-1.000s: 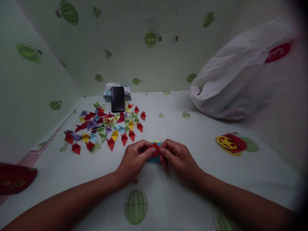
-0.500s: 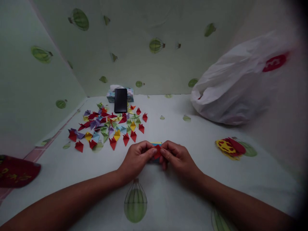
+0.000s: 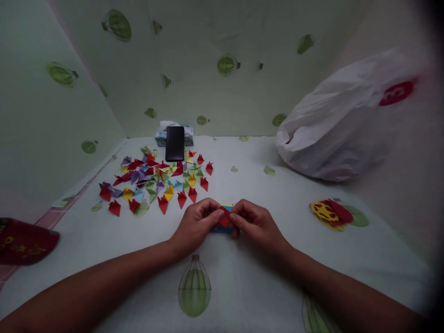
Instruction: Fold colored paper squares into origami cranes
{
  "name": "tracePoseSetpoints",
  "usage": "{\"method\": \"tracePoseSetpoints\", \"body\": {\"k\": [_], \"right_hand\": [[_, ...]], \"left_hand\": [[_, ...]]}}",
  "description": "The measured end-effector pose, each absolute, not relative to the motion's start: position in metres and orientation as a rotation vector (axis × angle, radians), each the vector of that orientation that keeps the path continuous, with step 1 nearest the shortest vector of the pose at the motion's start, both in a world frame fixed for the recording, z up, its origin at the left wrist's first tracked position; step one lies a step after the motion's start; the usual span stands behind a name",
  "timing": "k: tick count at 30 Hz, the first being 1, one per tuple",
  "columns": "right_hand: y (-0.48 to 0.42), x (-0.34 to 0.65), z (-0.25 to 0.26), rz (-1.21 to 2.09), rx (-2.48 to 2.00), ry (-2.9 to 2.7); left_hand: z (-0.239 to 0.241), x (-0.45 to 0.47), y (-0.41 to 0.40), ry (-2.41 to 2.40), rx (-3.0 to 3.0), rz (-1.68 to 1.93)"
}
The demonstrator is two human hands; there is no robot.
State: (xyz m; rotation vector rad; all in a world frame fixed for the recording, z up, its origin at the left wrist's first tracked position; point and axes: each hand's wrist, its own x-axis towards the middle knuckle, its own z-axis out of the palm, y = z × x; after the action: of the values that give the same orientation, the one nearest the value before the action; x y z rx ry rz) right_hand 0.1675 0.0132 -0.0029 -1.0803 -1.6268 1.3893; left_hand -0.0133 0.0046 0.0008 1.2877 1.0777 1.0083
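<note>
A small piece of folded red paper [image 3: 225, 218] is pinched between both hands near the middle of the table. My left hand [image 3: 198, 225] grips its left side, thumb on top and fingers curled under. On the other side, my right hand [image 3: 255, 225] is closed on the right edge in a similar pinch. Beneath the paper lies a flat blue and yellow item [image 3: 222, 229], mostly covered by the hands, so its kind is unclear. Many folded paper cranes [image 3: 163, 204] in red, yellow, purple, green and blue spread over the table beyond my left hand.
A black phone [image 3: 175, 144] leans on a tissue box [image 3: 161, 138] behind the cranes. At the back right sits a white plastic bag [image 3: 322, 129]. Red and yellow cutouts [image 3: 326, 212] lie to the right, and a dark red object [image 3: 27, 241] is at the left edge.
The red paper now shows more of its surface and sits slightly lower and to the left, over the blue item. Both hands keep their pinch, and the view has shifted a little.
</note>
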Motion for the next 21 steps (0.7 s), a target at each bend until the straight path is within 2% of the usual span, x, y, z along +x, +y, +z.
{"method": "tracePoseSetpoints", "body": {"k": [11,21], "right_hand": [[0.0139,0.1654,-0.0075,1.593,-0.956,-1.52],[0.0132,0.1661,-0.0075,1.46,-0.97,-1.568]], "left_hand": [[0.0019,-0.0127,0.0038,1.036,1.289,0.926],[0.0012,-0.0116,0.0044,1.011,1.374,0.806]]}}
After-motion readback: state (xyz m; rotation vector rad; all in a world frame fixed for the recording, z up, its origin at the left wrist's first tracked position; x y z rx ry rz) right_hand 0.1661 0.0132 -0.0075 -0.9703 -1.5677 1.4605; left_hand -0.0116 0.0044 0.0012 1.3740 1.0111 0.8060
